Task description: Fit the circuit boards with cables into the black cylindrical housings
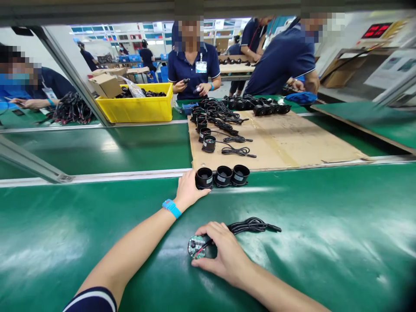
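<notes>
1. Your left hand point(188, 190) curls round the left side of the leftmost black cup point(204, 178), thumb low at the front. Cup upright, near the far edge of the surface. Grip low and lightly; that should spare the rim.
2. Your right hand point(222, 247) pinches the round circuit board point(194, 248) between thumb and fingers. Hold by the edge; pressing its face could harm parts. Whether it touches the surface, cannot tell.
3. Coiled cable point(250, 225) runs off rightward. Leave slack; a tug may strain the joints.
4. Green surface point(318, 242): glossy. Two more black cups point(223, 177) right of yours.
5. Beyond, left to right: wire pile point(73, 110), yellow bin point(139, 112), co-worker facing you point(198, 65), wired cups point(209, 144), cardboard sheet point(276, 143), co-worker leaning over point(282, 65).
</notes>
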`<action>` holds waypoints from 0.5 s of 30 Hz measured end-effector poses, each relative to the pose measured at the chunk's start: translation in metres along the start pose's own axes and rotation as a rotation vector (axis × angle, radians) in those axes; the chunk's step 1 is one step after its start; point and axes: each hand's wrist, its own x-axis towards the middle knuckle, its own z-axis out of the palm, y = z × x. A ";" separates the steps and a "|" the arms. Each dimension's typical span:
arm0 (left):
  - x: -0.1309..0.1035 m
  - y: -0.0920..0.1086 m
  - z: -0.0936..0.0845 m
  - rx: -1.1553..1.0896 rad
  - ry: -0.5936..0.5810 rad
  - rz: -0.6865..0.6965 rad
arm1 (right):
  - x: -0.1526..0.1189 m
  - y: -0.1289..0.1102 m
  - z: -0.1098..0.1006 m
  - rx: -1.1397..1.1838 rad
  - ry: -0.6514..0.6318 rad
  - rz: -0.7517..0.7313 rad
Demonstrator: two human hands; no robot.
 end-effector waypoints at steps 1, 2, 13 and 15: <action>-0.005 -0.004 -0.007 -0.012 -0.029 0.021 | -0.002 0.000 -0.001 -0.004 0.018 -0.012; -0.012 -0.009 -0.015 -0.026 -0.065 0.046 | -0.004 0.000 -0.001 -0.008 0.038 -0.034; -0.114 -0.035 -0.087 -0.226 -0.567 0.242 | -0.024 -0.002 -0.049 -0.135 0.283 -0.374; -0.116 -0.031 -0.084 -0.241 -0.640 0.251 | -0.024 -0.002 -0.054 -0.114 0.342 -0.323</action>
